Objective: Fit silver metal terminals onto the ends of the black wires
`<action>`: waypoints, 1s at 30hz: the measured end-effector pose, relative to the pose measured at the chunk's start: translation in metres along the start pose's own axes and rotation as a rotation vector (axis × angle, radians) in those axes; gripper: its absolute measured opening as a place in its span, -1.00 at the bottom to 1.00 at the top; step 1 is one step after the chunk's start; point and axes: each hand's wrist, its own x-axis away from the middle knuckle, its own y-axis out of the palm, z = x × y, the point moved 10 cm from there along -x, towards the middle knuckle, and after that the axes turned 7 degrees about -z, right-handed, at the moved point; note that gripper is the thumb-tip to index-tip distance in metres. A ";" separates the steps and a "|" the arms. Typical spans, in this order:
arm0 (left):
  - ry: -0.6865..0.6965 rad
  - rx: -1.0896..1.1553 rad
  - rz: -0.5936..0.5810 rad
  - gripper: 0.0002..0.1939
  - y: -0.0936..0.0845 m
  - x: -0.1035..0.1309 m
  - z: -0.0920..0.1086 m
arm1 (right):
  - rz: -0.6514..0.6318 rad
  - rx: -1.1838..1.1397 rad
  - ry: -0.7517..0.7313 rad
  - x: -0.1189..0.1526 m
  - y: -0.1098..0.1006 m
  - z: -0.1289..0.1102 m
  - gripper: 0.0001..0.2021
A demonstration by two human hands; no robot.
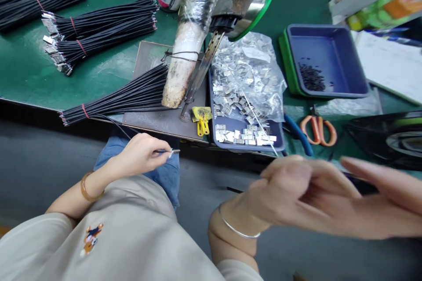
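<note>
My left hand (143,153) is closed in a pinch on a black cable just off the table's front edge, a small metal tip (176,151) poking out past the fingers. The cable trails back toward a tied bundle of black cables (121,96) lying over a brown board (154,120). Blurred and large at the lower right, my right hand (316,197) is raised with its fingers stretched out, and nothing shows in it. Between the hands, a blue tray (216,144) holds small metal connectors (253,135) and a clear plastic bag (250,66).
A wrapped nozzle (181,70) and a metal tool (206,59) hang over the board. A yellow clip (202,119), orange-handled scissors (318,129) and a blue bin (329,44) with black bits stand nearby. More cable bundles (105,22) lie at the left.
</note>
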 end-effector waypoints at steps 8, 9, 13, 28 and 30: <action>0.167 -0.122 0.539 -0.85 -0.060 0.012 0.001 | -0.361 0.515 0.047 -0.033 0.037 0.051 -0.86; 0.171 -0.263 0.546 -0.84 -0.062 0.006 0.005 | -0.400 0.527 0.034 -0.036 0.046 0.058 -0.87; 0.007 -0.681 0.377 -0.82 -0.054 -0.031 -0.003 | -0.582 0.575 -0.033 -0.043 0.080 0.072 -0.87; 0.187 0.278 0.023 -0.85 -0.032 -0.007 0.023 | -0.224 0.290 0.004 -0.039 0.035 0.027 -0.83; 0.083 0.464 0.075 -0.86 -0.030 -0.013 0.009 | -0.194 0.097 0.071 -0.024 0.031 0.012 -0.81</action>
